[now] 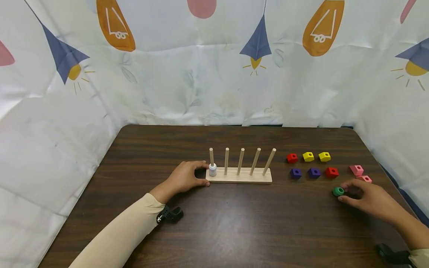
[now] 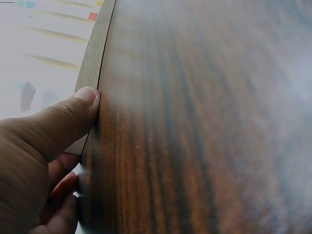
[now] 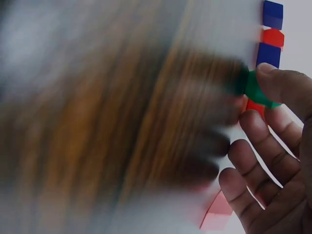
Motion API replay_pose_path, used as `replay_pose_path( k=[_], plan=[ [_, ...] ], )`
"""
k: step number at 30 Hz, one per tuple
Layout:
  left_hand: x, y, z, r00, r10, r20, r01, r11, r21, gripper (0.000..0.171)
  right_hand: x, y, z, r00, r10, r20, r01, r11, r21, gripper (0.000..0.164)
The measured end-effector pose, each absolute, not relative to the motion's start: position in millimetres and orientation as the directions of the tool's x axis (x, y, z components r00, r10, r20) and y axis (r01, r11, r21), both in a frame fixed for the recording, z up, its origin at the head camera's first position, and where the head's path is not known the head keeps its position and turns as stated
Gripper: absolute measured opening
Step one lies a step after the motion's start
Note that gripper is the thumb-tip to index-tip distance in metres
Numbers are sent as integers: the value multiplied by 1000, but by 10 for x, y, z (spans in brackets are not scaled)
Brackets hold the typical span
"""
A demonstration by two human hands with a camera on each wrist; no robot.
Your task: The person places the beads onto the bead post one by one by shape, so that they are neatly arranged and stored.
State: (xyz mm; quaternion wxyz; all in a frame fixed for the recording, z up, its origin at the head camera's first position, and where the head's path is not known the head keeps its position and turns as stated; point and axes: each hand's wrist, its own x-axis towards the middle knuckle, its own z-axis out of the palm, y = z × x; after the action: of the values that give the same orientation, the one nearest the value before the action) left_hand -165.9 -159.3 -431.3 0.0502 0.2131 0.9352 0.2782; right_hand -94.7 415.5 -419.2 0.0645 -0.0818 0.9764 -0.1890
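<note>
My left hand [image 1: 185, 176] grips the left end of a wooden peg board [image 1: 244, 178] that has several upright pegs. In the left wrist view, the thumb presses on the long edge of its base [image 2: 91, 63]. White beads [image 1: 212, 170], stacked or as one piece, sit low on the leftmost peg; the other pegs are bare. Over on the right, my right hand [image 1: 372, 197] pinches a green bead [image 1: 338, 191] with a hole in it. The right wrist view shows the thumb against this green bead [image 3: 258, 90], the other fingers loosely bent.
Red [image 1: 292, 158], yellow [image 1: 308, 156] and purple cubes [image 1: 296, 173] with holes lie right of the board. Two pink cubes [image 1: 356, 170] lie beyond my right hand. A patterned white cloth [image 1: 201, 89] hangs behind the dark wooden table [image 1: 234, 223].
</note>
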Motion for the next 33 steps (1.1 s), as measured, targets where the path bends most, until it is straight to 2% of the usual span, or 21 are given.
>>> replay_pose_path(
  k=[12, 18, 26, 33],
  plan=[
    [-1654, -1596, -4306, -904, 428, 21, 368, 750, 549, 55, -1063, 3816, -4149, -952, -304, -33, -266, 876, -401, 34],
    [-1657, -1598, -4321, -901, 432, 26, 373, 745, 553, 55, -1148, 3464, -3968, -922, -383, 54, -369, 831, -416, 35],
    [-1651, -1599, -4323, -903, 428, 31, 374, 750, 546, 55, -1290, 3048, -3670, -905, -413, 106, -413, 790, -453, 41],
    [-1655, -1602, -4322, -904, 427, 28, 372, 750, 547, 55, -1376, 2808, -3451, -866, -450, 217, -499, 747, -440, 35]
  ],
)
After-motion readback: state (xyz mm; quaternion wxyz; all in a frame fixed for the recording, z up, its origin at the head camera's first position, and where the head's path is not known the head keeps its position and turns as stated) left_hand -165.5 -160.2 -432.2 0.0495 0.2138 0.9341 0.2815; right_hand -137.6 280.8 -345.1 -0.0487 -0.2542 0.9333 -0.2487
